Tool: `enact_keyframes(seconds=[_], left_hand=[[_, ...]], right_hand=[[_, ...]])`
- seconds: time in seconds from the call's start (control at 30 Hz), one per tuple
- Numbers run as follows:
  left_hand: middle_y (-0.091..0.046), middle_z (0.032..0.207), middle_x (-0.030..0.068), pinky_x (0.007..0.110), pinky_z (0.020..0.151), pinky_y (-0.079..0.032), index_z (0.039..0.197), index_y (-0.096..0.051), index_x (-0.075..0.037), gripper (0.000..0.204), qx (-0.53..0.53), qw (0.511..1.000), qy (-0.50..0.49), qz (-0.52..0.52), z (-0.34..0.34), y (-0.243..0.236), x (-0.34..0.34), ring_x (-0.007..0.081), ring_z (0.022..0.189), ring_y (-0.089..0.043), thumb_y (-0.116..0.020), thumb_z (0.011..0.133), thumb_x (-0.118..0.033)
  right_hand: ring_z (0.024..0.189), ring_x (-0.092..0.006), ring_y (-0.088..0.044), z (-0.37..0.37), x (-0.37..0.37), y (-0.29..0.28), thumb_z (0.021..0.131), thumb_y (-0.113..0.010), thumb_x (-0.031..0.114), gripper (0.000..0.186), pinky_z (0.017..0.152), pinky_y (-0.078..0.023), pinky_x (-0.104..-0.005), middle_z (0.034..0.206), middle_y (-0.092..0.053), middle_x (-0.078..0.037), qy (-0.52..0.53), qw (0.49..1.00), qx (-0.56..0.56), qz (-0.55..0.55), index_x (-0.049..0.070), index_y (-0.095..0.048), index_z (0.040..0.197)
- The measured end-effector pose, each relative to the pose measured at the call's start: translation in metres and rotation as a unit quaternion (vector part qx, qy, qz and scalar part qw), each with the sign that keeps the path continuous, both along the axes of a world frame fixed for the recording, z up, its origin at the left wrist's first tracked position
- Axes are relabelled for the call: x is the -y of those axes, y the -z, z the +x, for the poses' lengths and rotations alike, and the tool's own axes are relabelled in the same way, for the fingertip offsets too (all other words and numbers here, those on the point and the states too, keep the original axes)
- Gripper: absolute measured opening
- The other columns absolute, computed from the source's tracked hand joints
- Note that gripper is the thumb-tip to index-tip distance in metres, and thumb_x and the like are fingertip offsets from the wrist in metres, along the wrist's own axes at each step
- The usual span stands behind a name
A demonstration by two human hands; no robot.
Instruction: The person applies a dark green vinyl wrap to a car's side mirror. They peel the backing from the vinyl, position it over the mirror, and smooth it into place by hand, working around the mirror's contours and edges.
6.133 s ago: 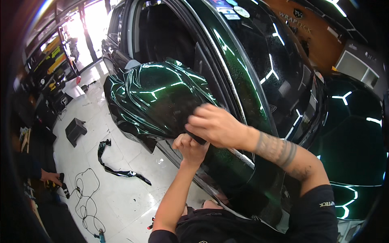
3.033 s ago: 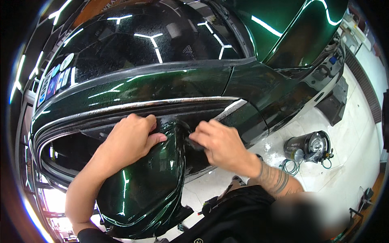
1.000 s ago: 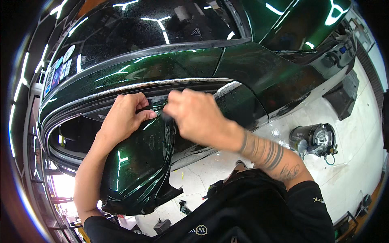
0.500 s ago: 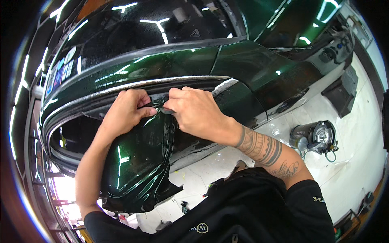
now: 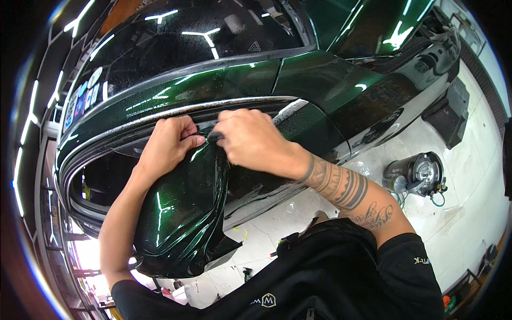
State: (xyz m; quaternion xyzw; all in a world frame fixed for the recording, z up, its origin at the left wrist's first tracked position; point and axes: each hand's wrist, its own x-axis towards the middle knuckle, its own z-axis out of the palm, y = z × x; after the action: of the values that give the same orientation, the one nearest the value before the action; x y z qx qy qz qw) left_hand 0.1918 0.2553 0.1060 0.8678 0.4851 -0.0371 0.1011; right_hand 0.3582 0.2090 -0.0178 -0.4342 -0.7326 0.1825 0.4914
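Work partway on the green film [image 5: 178, 197]

The left hand [image 5: 166, 143] appears to pinch the film's edge between thumb and index finger; the right hand [image 5: 256, 137] is clenched around a small dark tool [image 5: 216, 135], just beside the left thumb. The film hangs below the fingers of both hands, beside the car [image 5: 224, 80]. I judge it about half done: the broad face below the left fingers looks smooth, but gathered folds [image 5: 200, 240] below the right fingers and a loose bottom edge remain.
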Motion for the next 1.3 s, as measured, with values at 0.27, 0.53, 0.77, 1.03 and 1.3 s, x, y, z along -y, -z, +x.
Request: enact_keyframes(seconds=[0.27, 0.53, 0.77, 1.03, 1.3], left_hand=[[-0.054, 0.101, 0.0074, 0.044, 0.094, -0.041, 0.116, -0.073, -0.013, 0.048, -0.202, 0.923, 0.265, 0.194, -0.006, -0.011, 0.066, 0.0292, 0.107, -0.051, -0.069, 0.069, -0.002], [-0.054, 0.104, 0.0100, 0.043, 0.090, -0.042, 0.115, -0.068, -0.004, 0.043, -0.185, 0.958, 0.144, 0.167, -0.004, -0.018, 0.076, 0.0295, 0.107, -0.053, -0.066, 0.073, 0.001], [-0.065, 0.078, 0.0193, 0.042, 0.068, -0.049, 0.098, -0.065, 0.006, 0.042, -0.060, 0.998, -0.016, 0.010, -0.031, -0.018, 0.027, 0.0341, 0.071, -0.064, -0.070, 0.090, -0.036], [-0.059, 0.069, 0.0234, 0.044, 0.061, -0.044, 0.081, -0.062, 0.005, 0.029, 0.003, 0.997, -0.075, -0.031, -0.018, -0.026, 0.007, 0.0411, 0.066, -0.059, -0.075, 0.085, -0.020], [-0.058, 0.066, 0.0200, 0.041, 0.058, -0.043, 0.076, -0.063, 0.003, 0.026, -0.016, 0.999, 0.015, 0.039, -0.036, -0.015, -0.003, 0.0362, 0.058, -0.055, -0.071, 0.088, -0.019]], right_hand=[[0.089, -0.0245, -0.060, -0.011, 0.055, 0.026, 0.069, -0.065, 0.003, 0.032, 0.069, -0.054, -0.0348, 0.094, -0.061, -0.006, 0.000, 0.993, -0.047, 0.111, 0.004, -0.070, 0.101], [0.081, -0.0233, -0.058, -0.011, 0.011, -0.004, 0.075, -0.060, 0.009, 0.009, 0.059, -0.052, -0.0374, 0.085, -0.056, -0.005, 0.038, 0.989, 0.059, 0.134, 0.002, -0.064, 0.079], [0.083, -0.0322, -0.061, 0.011, -0.001, 0.019, 0.072, -0.069, 0.000, 0.023, 0.070, -0.051, -0.0416, 0.089, -0.062, -0.011, -0.068, 0.992, -0.087, 0.054, 0.003, -0.068, 0.095], [0.092, -0.0282, -0.064, -0.030, 0.035, 0.007, 0.070, -0.066, 0.002, 0.036, 0.073, -0.056, -0.0365, 0.100, -0.066, -0.012, -0.143, 0.962, -0.104, 0.210, -0.001, -0.070, 0.106], [0.079, -0.0287, -0.057, -0.040, -0.012, -0.019, 0.068, -0.063, -0.005, 0.036, 0.066, -0.050, -0.0380, 0.091, -0.061, -0.011, -0.169, 0.970, -0.085, 0.153, -0.002, -0.068, 0.104]])
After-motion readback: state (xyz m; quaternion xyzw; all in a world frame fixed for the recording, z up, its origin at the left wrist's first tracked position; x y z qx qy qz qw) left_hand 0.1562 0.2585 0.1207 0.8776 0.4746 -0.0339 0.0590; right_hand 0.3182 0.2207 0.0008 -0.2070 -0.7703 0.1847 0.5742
